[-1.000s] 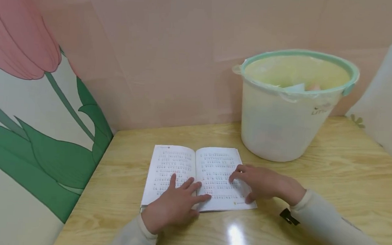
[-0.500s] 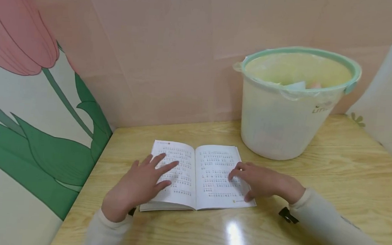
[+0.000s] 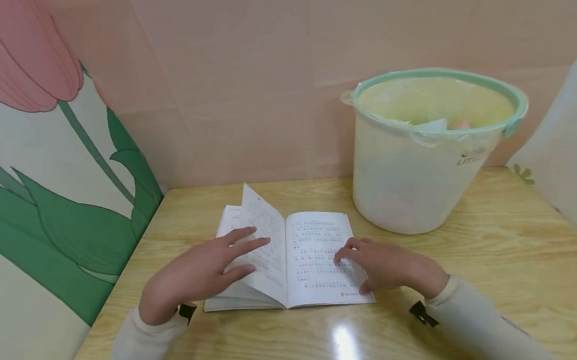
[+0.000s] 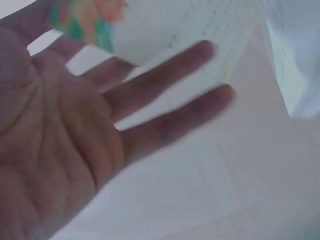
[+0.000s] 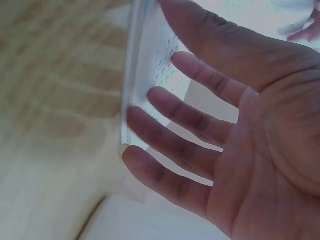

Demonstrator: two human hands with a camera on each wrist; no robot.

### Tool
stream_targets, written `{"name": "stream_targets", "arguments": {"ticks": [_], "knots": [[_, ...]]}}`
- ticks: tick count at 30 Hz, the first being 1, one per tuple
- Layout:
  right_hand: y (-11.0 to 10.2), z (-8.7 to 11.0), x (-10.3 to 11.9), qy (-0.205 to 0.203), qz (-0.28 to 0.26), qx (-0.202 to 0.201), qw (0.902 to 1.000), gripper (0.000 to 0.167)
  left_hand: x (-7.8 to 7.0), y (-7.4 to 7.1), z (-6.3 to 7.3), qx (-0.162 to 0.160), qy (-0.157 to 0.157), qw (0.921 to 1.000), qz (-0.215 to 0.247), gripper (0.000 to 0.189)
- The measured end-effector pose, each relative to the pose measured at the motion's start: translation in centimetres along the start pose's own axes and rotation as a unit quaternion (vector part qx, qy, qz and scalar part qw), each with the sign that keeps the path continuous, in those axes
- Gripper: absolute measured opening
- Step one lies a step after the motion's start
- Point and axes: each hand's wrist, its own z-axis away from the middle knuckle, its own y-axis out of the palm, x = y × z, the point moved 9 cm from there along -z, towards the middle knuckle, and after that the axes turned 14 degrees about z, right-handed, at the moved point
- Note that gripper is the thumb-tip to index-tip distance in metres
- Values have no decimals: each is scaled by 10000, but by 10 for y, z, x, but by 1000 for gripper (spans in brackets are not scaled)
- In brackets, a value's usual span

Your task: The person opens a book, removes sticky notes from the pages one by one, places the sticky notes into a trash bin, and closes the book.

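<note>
An open book (image 3: 313, 258) with printed pages lies on the wooden table. One loose page (image 3: 265, 239) on its left side stands up from the spine, its far corner raised. My left hand (image 3: 199, 268) hovers beside that page with fingers spread and nothing held. In the left wrist view its palm shows, and a colour picture (image 4: 92, 22) on a page appears behind the fingers. My right hand (image 3: 387, 266) rests its fingertips on the right page near the outer edge. The right wrist view shows those fingers (image 5: 185, 130) slightly bent, tips along the book's edge.
A pale bucket (image 3: 408, 176) with a green rim stands behind the book to the right, with paper-like items inside. A pink wall covering (image 3: 234, 88) rises at the table's back edge. A tulip-patterned panel (image 3: 70, 188) borders the left side.
My left hand has moved from the book's middle to the left, off the right page. A left page that lay flat has risen from the spine. My right hand stays in place.
</note>
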Motion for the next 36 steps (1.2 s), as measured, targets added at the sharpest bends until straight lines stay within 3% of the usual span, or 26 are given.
{"name": "stream_targets", "arguments": {"ticks": [3, 5, 9, 13, 16, 19, 23, 26, 28, 31, 34, 36], "knots": [[-3, 0, 0, -12, 185, -55, 9998, 64, -18, -3, 1, -147, 631, 9979, 47, 56], [-4, 0, -1, 31, 196, -25, 9998, 64, -26, -6, 2, -255, 864, 9959, 92, 58], [-3, -1, -2, 105, 208, 155, 9996, 57, -27, -13, 3, -521, 922, 9940, 287, 60], [-2, -1, -3, 114, 331, 279, 9990, 40, -19, -25, 5, -961, 706, 9928, 84, 61], [-3, -1, -4, 128, 299, 225, 9992, 30, -4, -31, 4, -1252, 184, 9917, -232, 60], [-4, -1, -5, 192, 130, 130, 9996, 27, 23, -32, 0, -1355, -755, 9869, -446, 59], [-5, 0, -3, 164, 137, -1, 9998, 26, 67, -20, -5, -813, -2142, 9719, -534, 59], [-5, 1, 0, 80, 213, -70, 9997, 25, 86, -8, -7, -320, -2569, 9651, -400, 58], [-4, 1, 0, 50, 221, -74, 9997, 25, 88, -7, -8, -378, -2543, 9662, -187, 58], [-4, 2, -2, 87, 113, -36, 9999, 24, 77, -19, -10, -1085, -2196, 9690, 314, 56], [-4, 3, -7, 187, -19, 57, 9998, 26, 53, -31, -11, -1758, -1424, 9690, 989, 55], [-5, 5, -10, 220, -52, 137, 9996, 28, 34, -30, -13, -1831, -784, 9692, 1448, 57]]}}
